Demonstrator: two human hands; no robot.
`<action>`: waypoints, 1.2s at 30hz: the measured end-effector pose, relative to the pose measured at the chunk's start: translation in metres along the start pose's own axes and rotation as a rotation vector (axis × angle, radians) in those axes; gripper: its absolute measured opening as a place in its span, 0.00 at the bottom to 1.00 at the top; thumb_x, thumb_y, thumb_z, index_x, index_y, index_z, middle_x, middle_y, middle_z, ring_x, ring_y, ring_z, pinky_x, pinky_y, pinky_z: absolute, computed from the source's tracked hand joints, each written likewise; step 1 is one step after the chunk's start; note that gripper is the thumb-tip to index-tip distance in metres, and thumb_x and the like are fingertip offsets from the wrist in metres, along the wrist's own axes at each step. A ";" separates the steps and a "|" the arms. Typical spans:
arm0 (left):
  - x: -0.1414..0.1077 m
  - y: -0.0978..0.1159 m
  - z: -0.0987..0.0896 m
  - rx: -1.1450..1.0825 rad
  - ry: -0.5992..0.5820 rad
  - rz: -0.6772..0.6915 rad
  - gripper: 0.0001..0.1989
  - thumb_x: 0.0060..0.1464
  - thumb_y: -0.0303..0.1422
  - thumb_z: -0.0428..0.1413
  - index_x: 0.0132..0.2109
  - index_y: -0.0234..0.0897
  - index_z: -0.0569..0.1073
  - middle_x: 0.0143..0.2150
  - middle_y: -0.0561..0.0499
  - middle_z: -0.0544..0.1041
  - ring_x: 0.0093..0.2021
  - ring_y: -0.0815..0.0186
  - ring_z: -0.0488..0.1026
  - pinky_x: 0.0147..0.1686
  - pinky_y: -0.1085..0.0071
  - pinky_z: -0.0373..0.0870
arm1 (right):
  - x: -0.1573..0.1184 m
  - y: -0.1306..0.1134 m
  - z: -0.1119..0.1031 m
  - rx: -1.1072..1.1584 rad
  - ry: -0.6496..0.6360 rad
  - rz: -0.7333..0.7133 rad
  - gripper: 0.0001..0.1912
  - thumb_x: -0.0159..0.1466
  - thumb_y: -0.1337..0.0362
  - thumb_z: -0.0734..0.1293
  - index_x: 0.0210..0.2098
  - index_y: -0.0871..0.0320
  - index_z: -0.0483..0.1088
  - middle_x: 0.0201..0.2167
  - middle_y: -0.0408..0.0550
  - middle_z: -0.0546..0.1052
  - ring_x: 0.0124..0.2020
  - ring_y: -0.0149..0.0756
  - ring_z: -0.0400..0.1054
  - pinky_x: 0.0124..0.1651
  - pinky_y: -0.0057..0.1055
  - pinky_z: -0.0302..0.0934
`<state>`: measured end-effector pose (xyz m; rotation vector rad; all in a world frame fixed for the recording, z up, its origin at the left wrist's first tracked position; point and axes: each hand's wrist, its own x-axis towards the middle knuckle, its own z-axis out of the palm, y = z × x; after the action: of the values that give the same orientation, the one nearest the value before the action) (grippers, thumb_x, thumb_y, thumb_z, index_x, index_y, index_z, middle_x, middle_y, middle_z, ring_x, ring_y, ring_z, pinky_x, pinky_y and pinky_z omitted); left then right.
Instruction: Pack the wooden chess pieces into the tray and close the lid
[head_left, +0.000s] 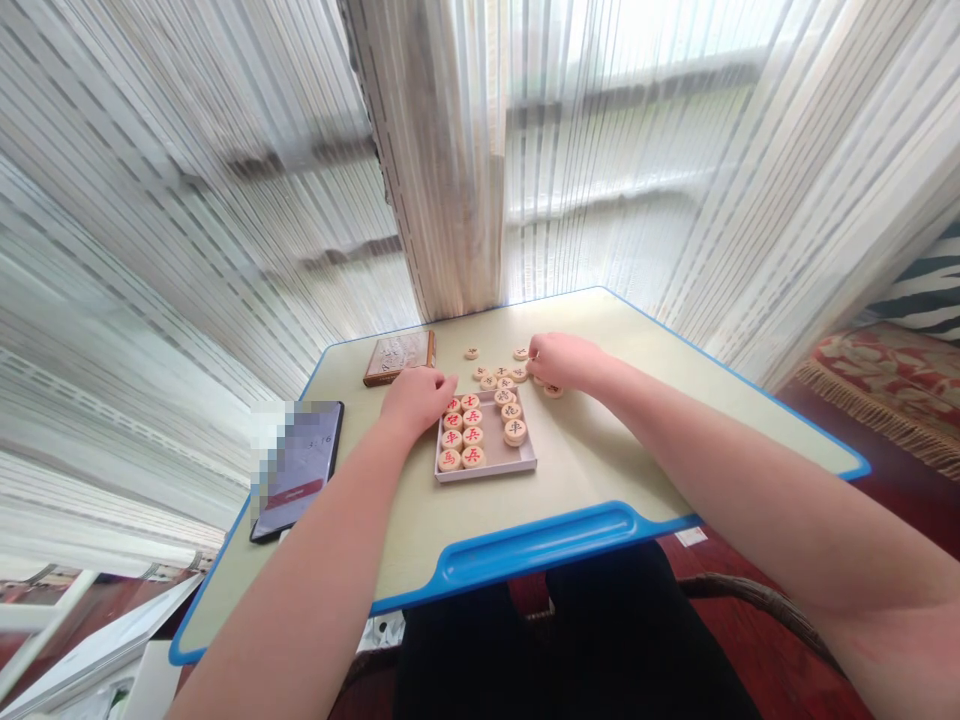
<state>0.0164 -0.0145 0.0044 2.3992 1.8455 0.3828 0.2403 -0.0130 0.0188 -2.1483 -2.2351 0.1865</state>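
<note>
Tray (496, 468) of discs (472, 418) before me
My left hand (417, 398) curls at its corner; my right hand (562, 358) curls by loose discs (519, 374); I can't tell whether either grasps anything

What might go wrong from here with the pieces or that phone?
The phone lies near the table's edge, beside the left forearm; an elbow swing might push it off.
The left hand is at the tray's far-left corner; a bump might jostle the red-marked pieces inside.
The right hand, among loose pieces, might scatter some.
</note>
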 end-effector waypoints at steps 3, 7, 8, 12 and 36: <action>0.000 0.000 0.000 -0.014 0.003 -0.002 0.23 0.54 0.45 0.44 0.21 0.37 0.71 0.25 0.46 0.75 0.28 0.63 0.69 0.26 0.69 0.55 | 0.000 0.001 0.001 0.062 0.080 -0.004 0.15 0.62 0.64 0.59 0.47 0.59 0.67 0.42 0.55 0.76 0.40 0.42 0.68 0.33 0.31 0.57; -0.001 0.000 0.000 -0.021 0.007 -0.009 0.22 0.54 0.45 0.44 0.20 0.37 0.69 0.24 0.47 0.74 0.28 0.64 0.67 0.26 0.69 0.54 | -0.005 -0.003 -0.006 0.210 0.185 -0.134 0.15 0.63 0.68 0.54 0.45 0.58 0.68 0.43 0.53 0.74 0.38 0.37 0.67 0.35 0.29 0.55; -0.001 0.000 0.000 -0.022 0.007 -0.009 0.22 0.54 0.45 0.44 0.20 0.37 0.68 0.24 0.47 0.74 0.28 0.64 0.67 0.26 0.69 0.54 | -0.008 -0.006 -0.009 0.250 0.192 -0.190 0.15 0.63 0.69 0.54 0.42 0.57 0.69 0.42 0.52 0.74 0.38 0.36 0.66 0.36 0.28 0.55; 0.000 0.000 0.001 -0.023 0.010 -0.001 0.22 0.53 0.45 0.44 0.20 0.37 0.67 0.23 0.47 0.73 0.27 0.64 0.66 0.26 0.69 0.54 | -0.020 -0.018 -0.017 0.334 0.166 -0.323 0.14 0.61 0.68 0.53 0.29 0.58 0.69 0.29 0.47 0.73 0.32 0.33 0.64 0.33 0.27 0.53; -0.002 0.001 0.000 -0.046 0.002 -0.009 0.22 0.54 0.44 0.44 0.21 0.37 0.69 0.24 0.48 0.74 0.27 0.64 0.67 0.26 0.69 0.54 | -0.015 -0.020 -0.007 0.219 0.070 -0.186 0.09 0.57 0.61 0.62 0.32 0.59 0.70 0.34 0.49 0.75 0.31 0.34 0.65 0.30 0.27 0.53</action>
<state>0.0166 -0.0165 0.0046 2.3605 1.8276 0.4222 0.2217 -0.0284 0.0290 -1.8003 -2.2413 0.3268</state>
